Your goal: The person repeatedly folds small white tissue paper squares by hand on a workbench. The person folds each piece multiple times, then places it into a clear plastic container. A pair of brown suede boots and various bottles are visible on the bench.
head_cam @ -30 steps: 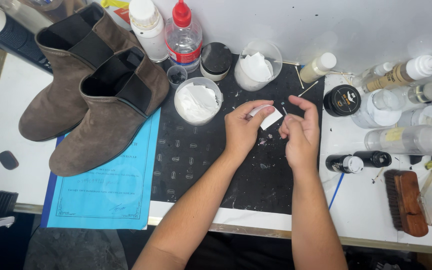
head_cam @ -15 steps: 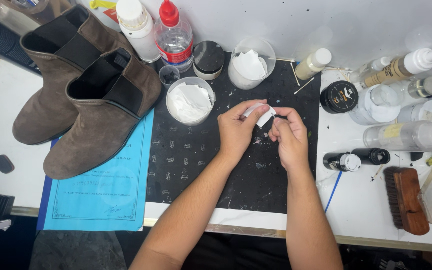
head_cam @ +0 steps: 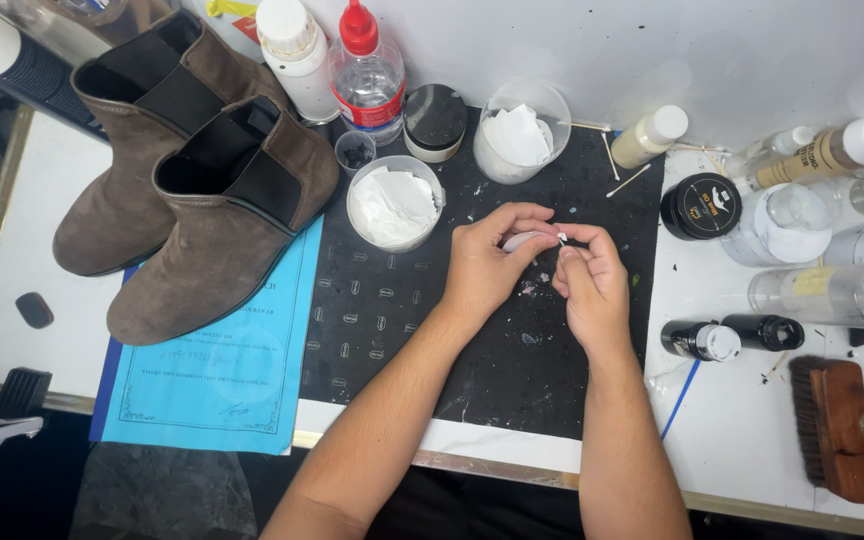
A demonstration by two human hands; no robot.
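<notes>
1. The left hand (head_cam: 487, 265) and right hand (head_cam: 592, 285) meet over the middle of the black mat (head_cam: 402, 330) on the counter (head_cam: 752, 440), fingertips touching
2. The left fingers are pinched narrow around a small white piece (head_cam: 524, 240), held just above the mat; what it is made of cannot be told
3. The right fingers are curled in and pinch a thin cotton swab (head_cam: 561, 239), its white tip against the white piece
4. Just left of the hands stands a clear cup of white wipes (head_cam: 394, 205); a second clear cup with white paper (head_cam: 517, 135) stands behind the hands, near the wall
5. 2 brown suede boots (head_cam: 202, 230) lie side by side at the left, the nearer one partly on a blue paper sheet (head_cam: 222, 380)
6. A red-capped bottle (head_cam: 367, 70) and a white bottle (head_cam: 294, 55) stand at the back
7. To the right lie a black round tin (head_cam: 700, 205), 2 small black bottles (head_cam: 737, 335) and a wooden brush (head_cam: 832, 425), well apart from the hands
</notes>
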